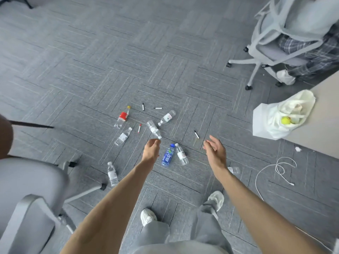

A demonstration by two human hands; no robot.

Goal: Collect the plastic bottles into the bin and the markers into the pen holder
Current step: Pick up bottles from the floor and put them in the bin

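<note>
Several plastic bottles lie scattered on the grey carpet: a red-labelled one (122, 119), clear ones (167, 117) (123, 136) (112, 174), and a blue bottle (167, 155) beside another clear one (181, 154). My left hand (151, 149) hangs loosely curled and empty, its fingertips just short of the cap of a clear bottle (154, 129). My right hand (214, 151) is spread open above the floor, right of the blue bottle. Black markers (143, 106) (158, 108) (196, 134) and a red marker (139, 128) lie among the bottles. No bin or pen holder is in view.
A grey office chair (31, 184) stands at the left. Another chair (275, 43) with a seated person is at the upper right. A white bag (271, 121) holding tennis balls sits on a table corner. A white cable (275, 167) lies on the floor.
</note>
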